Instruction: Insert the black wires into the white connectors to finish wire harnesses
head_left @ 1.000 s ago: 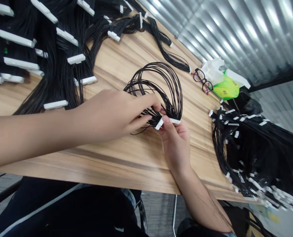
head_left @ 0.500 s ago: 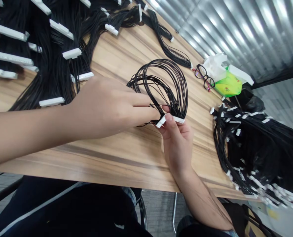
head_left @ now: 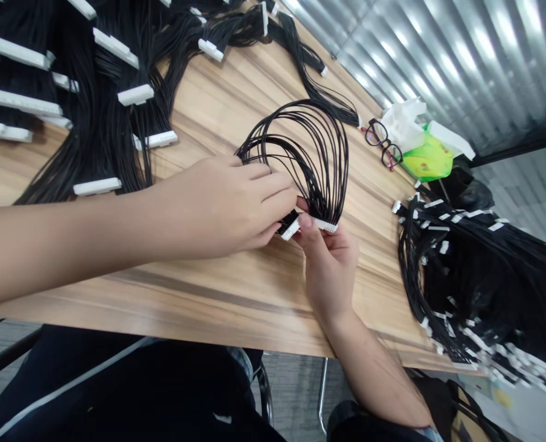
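Right grip (head_left: 330, 273) found clamped on white connector strip (head_left: 324, 225), thumb on top. Left grip (head_left: 222, 205) curved over black wire harness (head_left: 310, 153); closure indeterminable. Harness held between grips, above wood worktop (head_left: 236, 288).

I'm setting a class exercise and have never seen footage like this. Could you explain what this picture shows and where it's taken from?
This picture comes from a camera worn on a person's head, looking down at their own bare hands, so the arms reach in from the edges. The right hand pinches a white plastic connector at the end of a loop of black wires. The left hand touches the wires beside it. The wooden table also holds piles of black wire harnesses with white connectors, and a pair of glasses.
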The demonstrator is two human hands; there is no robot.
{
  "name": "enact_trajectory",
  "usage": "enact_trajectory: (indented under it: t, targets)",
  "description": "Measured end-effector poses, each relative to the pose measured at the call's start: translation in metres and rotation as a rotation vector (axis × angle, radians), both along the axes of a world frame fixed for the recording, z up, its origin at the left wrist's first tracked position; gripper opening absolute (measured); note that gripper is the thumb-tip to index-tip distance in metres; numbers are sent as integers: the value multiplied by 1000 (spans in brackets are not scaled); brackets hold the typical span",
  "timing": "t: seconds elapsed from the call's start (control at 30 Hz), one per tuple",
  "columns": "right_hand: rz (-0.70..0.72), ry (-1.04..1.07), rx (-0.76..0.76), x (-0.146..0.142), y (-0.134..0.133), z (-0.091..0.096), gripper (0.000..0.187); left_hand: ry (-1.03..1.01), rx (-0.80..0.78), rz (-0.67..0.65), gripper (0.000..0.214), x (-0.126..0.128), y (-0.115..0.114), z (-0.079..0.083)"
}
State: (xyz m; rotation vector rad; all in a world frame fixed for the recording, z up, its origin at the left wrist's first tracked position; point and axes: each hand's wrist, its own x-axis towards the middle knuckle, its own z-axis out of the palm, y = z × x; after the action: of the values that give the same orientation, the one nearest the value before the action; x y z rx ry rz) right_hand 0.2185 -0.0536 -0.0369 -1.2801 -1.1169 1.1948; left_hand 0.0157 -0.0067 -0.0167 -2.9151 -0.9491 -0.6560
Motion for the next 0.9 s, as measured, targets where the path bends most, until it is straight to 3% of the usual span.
enact_trajectory:
  t: [0.07, 0.2, 0.27, 0.37, 0.53, 0.67, 0.83, 0.9]
  targets:
    - [-24, 50, -52, 2, 4, 2, 21, -51, 54, -55, 38, -1, 0, 4]
    - [-86, 73, -113, 7, 10, 5, 23, -192, 217, -347, 37, -5, -9, 6]
    - [-94, 54, -83, 7, 11, 5, 23, -180, 132, -462, 34, -5, -15, 3]
    - [-89, 27, -68, 6, 10, 4, 22, -144, 25, -489, 33, -5, -22, -2]
    - [-119, 59, -60, 6, 12, 5, 17, -225, 90, -329, 42, -3, -20, -2]
    - [-106, 27, -15, 8, 13, 6, 14, -282, 160, -134, 37, -3, -14, 11]
    - [-30, -27, 34, 7, 8, 5, 15, -275, 130, 111, 43, -7, -7, 28]
    - [-34, -49, 54, 7, 6, 6, 15, -283, 217, 92, 43, -11, -7, 29]
